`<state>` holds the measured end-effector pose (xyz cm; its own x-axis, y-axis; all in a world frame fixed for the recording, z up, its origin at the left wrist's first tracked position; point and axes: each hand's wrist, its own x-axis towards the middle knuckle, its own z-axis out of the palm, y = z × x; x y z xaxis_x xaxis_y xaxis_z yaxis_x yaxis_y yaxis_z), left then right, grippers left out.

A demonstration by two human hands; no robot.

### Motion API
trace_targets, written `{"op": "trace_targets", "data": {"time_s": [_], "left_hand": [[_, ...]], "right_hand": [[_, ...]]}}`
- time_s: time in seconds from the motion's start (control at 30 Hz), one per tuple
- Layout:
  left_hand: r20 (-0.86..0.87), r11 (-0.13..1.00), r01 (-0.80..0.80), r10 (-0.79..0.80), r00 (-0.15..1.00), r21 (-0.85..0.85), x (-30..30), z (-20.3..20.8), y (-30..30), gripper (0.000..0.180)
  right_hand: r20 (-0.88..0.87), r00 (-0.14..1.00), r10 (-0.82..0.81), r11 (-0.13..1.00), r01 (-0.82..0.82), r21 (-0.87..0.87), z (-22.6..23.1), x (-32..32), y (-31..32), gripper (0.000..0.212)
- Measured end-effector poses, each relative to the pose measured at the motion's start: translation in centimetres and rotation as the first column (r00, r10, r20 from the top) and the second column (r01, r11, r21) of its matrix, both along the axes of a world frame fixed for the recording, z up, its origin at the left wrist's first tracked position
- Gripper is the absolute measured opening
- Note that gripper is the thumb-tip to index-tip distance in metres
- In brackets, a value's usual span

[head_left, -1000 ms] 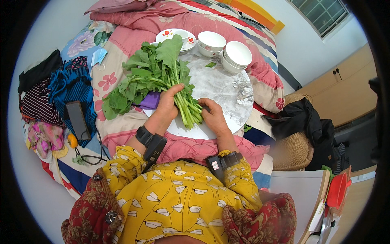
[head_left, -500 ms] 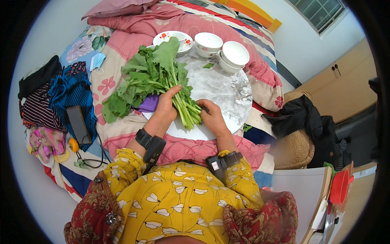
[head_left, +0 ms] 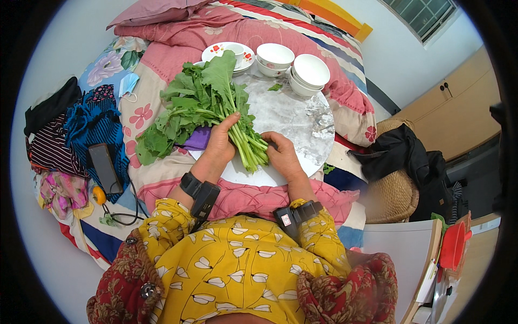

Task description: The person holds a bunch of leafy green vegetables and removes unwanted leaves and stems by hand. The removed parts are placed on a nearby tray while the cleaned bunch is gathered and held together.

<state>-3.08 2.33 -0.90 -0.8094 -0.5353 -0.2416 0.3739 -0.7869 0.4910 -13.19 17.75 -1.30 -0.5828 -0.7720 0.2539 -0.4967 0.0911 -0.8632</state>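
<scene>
A bunch of leafy greens [head_left: 220,81] lies slanted over a round, grey-white marbled tabletop [head_left: 286,119], its broad leaves to the upper left and its pale stems toward me. My left hand [head_left: 220,144] is closed around the stems, thumb on top. At the right side of the stems, my right hand [head_left: 283,155] has its thumb and fingertips pinched against them; the exact stalk between them is partly hidden. Under the leaves, beside my left hand, a purple thing [head_left: 198,139] shows in part.
Behind the greens stand a flowered plate with a small bowl [head_left: 211,51], stacked white bowls [head_left: 275,55] and more bowls [head_left: 311,70]. A torn leaf [head_left: 275,87] lies near them. Folded clothes [head_left: 93,121] and a phone [head_left: 104,167] are at left; a wicker basket [head_left: 396,197] is at right.
</scene>
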Motion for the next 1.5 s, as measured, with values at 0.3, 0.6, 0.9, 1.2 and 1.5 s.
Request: {"op": "trace_targets", "data": {"time_s": [0.3,0.6,0.9,1.2,1.5], "left_hand": [[0.012,1.000,0.002,-0.002,1.000,-0.017,0.1,0.1,0.0,0.025],[-0.007,1.000,0.008,-0.008,1.000,-0.029,0.2,0.3,0.1,0.025],[-0.055,0.998,0.036,-0.039,0.998,-0.055,0.3,0.2,0.1,0.024],[-0.100,0.989,0.047,-0.061,0.993,-0.140,0.4,0.5,0.5,0.024],[-0.127,0.970,0.153,-0.179,0.976,-0.190,0.8,0.7,0.7,0.032]], "right_hand": [[0.038,0.995,-0.093,0.996,0.093,-0.009,-0.4,-0.6,0.2,0.026],[-0.010,0.975,-0.222,0.975,0.221,-0.028,-1.0,-1.0,0.0,0.017],[-0.136,0.986,0.098,0.985,-0.116,-0.131,1.8,0.4,0.3,0.036],[0.307,0.946,0.100,0.991,-0.067,-0.115,1.5,0.9,0.3,0.032],[0.335,0.942,0.038,0.987,0.017,-0.159,2.1,0.6,0.5,0.028]]}}
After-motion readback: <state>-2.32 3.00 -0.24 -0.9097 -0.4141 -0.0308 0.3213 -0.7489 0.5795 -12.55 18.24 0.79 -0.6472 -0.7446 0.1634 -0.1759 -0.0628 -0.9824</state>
